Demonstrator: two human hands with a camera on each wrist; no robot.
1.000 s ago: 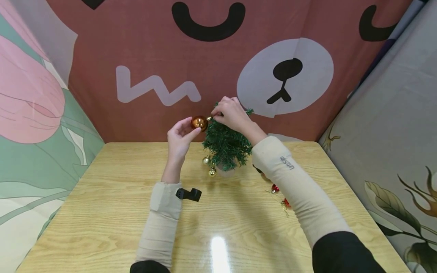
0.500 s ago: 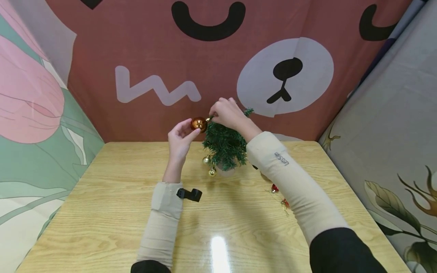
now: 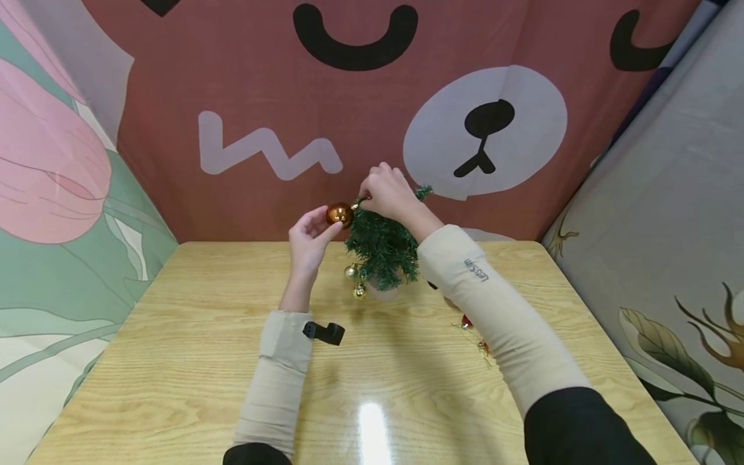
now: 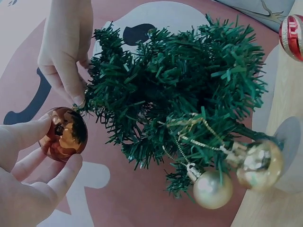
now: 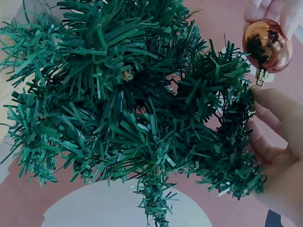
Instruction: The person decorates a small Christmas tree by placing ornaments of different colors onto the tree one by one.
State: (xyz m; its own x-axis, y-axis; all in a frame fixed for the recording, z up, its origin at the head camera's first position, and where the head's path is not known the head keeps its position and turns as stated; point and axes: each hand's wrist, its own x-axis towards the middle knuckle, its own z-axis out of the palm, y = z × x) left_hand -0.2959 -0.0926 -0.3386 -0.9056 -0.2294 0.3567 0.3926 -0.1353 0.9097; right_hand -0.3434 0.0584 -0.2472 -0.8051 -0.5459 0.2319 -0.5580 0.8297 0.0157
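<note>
A shiny copper-coloured bauble (image 3: 340,215) sits between the thumb and fingers of my left hand (image 3: 305,248), at the upper left side of a small green Christmas tree (image 3: 382,248). Just right of its gold cap (image 5: 262,75), my right hand (image 3: 391,194) pinches the bauble's thin gold cord (image 5: 254,106) against a branch tip; needles partly hide the fingertips. Two gold baubles hang lower on the tree, one matte (image 4: 213,189) and one glossy (image 4: 260,165).
The tree stands in a pale pot (image 3: 385,294) near the back of the wooden table (image 3: 192,349). Red ornaments (image 3: 467,321) with gold cords lie to the right, partly behind my right forearm. A printed cloth (image 3: 250,200) hangs behind the table.
My right hand and forearm have shifted slightly left, uncovering a branch at the tree's upper right. My left hand and the copper bauble have dropped a little.
</note>
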